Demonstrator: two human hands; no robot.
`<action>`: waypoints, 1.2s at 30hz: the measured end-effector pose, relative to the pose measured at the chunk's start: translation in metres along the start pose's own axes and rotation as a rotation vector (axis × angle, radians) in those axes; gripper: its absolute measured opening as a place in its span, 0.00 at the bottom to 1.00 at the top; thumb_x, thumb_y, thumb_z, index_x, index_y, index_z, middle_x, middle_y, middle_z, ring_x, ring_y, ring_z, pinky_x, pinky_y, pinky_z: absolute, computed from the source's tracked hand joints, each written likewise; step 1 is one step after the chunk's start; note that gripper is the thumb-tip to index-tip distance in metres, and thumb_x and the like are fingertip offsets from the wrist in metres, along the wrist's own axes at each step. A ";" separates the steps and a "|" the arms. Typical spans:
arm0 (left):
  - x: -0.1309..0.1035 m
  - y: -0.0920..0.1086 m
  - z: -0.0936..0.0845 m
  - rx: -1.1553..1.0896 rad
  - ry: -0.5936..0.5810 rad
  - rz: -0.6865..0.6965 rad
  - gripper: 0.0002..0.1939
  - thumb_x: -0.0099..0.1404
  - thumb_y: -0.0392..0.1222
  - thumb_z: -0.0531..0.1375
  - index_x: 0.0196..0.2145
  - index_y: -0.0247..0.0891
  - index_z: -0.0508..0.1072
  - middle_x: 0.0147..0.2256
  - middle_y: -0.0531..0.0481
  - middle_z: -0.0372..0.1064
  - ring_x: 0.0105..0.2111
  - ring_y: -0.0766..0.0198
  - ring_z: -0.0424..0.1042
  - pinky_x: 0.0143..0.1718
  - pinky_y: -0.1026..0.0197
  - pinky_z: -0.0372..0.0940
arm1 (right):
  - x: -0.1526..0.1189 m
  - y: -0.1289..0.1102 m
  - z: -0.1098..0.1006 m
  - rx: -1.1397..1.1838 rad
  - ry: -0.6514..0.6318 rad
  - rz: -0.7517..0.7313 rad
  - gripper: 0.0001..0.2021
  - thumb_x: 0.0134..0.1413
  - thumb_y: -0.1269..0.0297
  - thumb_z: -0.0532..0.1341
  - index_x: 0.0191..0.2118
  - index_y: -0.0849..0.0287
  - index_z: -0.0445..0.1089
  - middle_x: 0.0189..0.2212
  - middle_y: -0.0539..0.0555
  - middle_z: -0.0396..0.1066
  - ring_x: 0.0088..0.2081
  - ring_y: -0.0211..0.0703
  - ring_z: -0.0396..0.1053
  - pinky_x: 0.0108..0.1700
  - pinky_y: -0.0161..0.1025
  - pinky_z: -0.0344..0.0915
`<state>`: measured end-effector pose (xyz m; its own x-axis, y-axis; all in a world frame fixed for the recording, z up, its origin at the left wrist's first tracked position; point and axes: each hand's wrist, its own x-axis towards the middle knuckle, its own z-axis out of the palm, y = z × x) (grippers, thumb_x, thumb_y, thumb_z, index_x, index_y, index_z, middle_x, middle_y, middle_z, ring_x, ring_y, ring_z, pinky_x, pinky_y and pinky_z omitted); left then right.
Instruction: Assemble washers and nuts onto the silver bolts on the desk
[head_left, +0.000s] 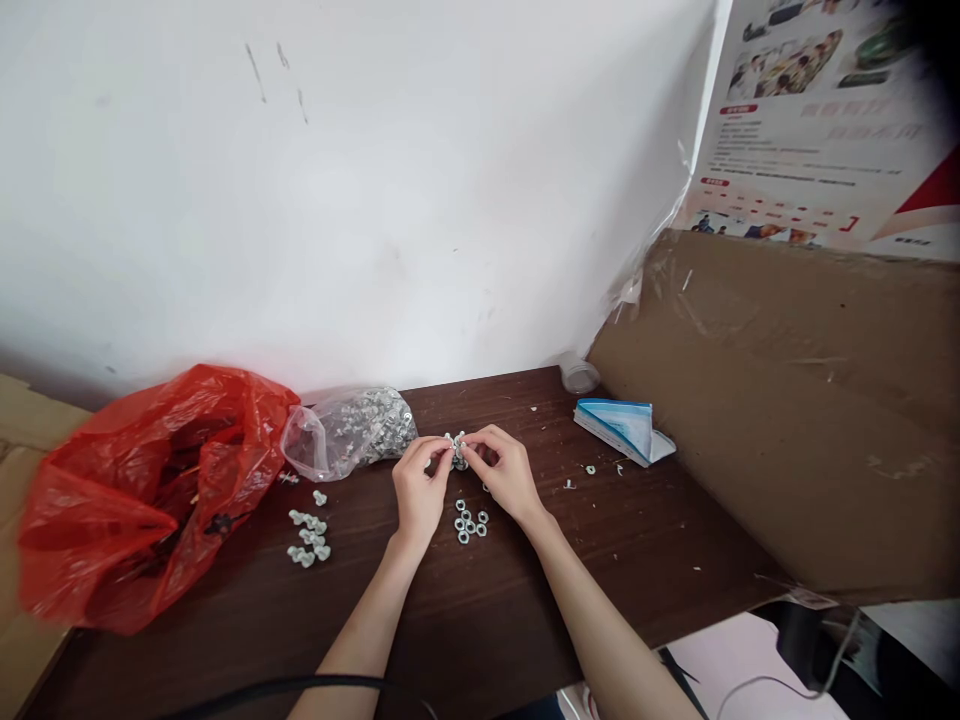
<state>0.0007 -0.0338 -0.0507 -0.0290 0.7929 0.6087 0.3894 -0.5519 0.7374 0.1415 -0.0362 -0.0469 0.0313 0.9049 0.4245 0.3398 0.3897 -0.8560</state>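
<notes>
My left hand (420,488) and my right hand (507,476) meet over the table, thumbs and forefingers pinched. Between their fingertips is a small silvery metal fastener (452,449); its exact kind is too small to make out. More little metal pieces lie right behind and below the fingertips, partly covered by them. Just in front of the hands, several hex nuts (470,526) lie flat in a loose cluster. Left of my left hand, several pale grey metal fasteners (307,538) with rounded ends lie in a group.
A clear plastic bag (375,425) of metal parts lies behind my left hand, beside a red plastic bag (161,480). At the right are a blue-and-white folded packet (619,428), a clear cup (579,375) and scattered scraps. Cardboard (787,400) borders the dark table (622,590).
</notes>
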 end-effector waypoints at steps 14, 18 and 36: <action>0.000 -0.003 0.000 -0.037 -0.013 -0.021 0.05 0.63 0.38 0.58 0.32 0.39 0.75 0.34 0.48 0.71 0.35 0.62 0.72 0.36 0.61 0.67 | 0.001 -0.001 -0.002 -0.025 -0.018 -0.023 0.07 0.55 0.61 0.61 0.36 0.55 0.76 0.30 0.52 0.69 0.29 0.40 0.66 0.31 0.36 0.64; 0.000 -0.002 -0.001 -0.008 -0.014 -0.005 0.05 0.63 0.37 0.58 0.32 0.39 0.75 0.34 0.48 0.70 0.34 0.63 0.71 0.36 0.61 0.67 | 0.001 -0.002 -0.003 -0.021 -0.017 -0.022 0.07 0.54 0.62 0.61 0.35 0.56 0.75 0.29 0.52 0.69 0.29 0.40 0.67 0.31 0.36 0.65; 0.002 -0.009 -0.005 0.120 -0.077 0.011 0.13 0.64 0.34 0.53 0.45 0.41 0.70 0.46 0.44 0.67 0.50 0.56 0.66 0.53 0.50 0.62 | 0.007 0.007 -0.004 0.412 0.266 0.137 0.09 0.55 0.57 0.60 0.36 0.57 0.67 0.37 0.55 0.72 0.39 0.42 0.70 0.40 0.40 0.68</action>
<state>-0.0073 -0.0284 -0.0552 0.0446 0.8069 0.5889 0.4970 -0.5293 0.6876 0.1483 -0.0281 -0.0489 0.3061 0.8984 0.3151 -0.0815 0.3545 -0.9315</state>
